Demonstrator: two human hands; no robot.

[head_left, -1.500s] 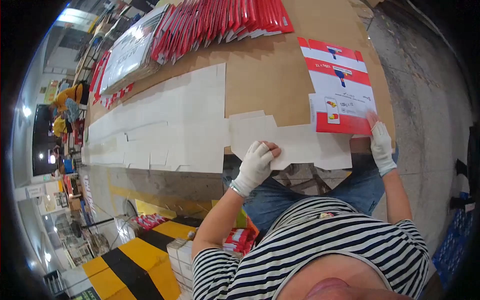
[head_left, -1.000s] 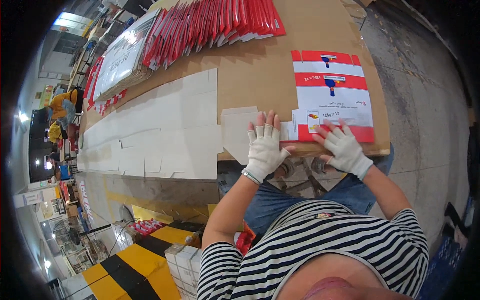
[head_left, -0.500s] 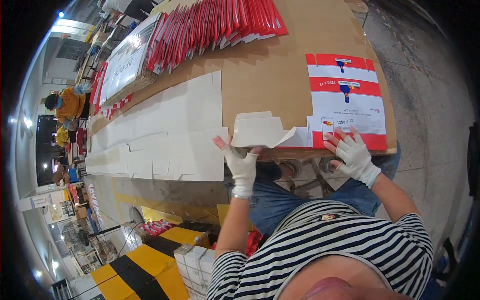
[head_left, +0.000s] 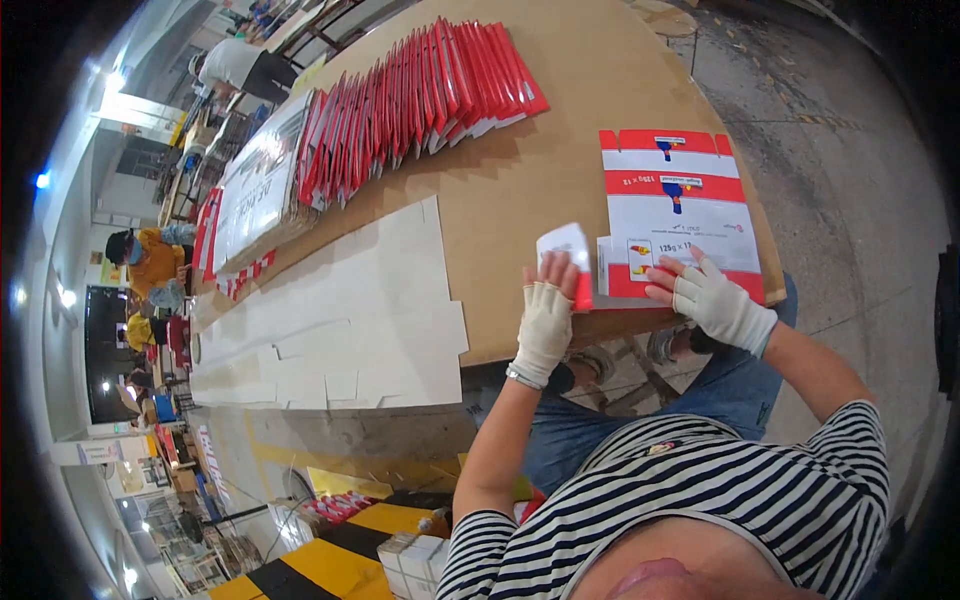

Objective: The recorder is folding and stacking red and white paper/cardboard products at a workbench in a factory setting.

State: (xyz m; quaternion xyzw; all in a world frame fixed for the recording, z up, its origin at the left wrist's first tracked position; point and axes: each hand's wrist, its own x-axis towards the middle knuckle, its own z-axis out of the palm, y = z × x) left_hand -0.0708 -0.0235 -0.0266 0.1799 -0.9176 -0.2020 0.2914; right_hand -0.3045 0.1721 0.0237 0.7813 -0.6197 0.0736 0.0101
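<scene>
The flat red-and-white printed cardboard blank (head_left: 685, 222) lies at the near right corner of the brown cardboard-topped bench (head_left: 530, 160). White cardboard sheets (head_left: 350, 305) overlap along the near edge, left of the blank. Behind them runs a row of thin red packets (head_left: 425, 105), a glossy white stack (head_left: 262, 190) at its left end.

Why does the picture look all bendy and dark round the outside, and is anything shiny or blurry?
In the head view, the wide fisheye lens bends the edges of the brown table and leaves the corners black; in the head view, glare whitens the wrapped stack; also in the head view, the folded flap by the left hand looks smeared, perhaps by motion.
</scene>
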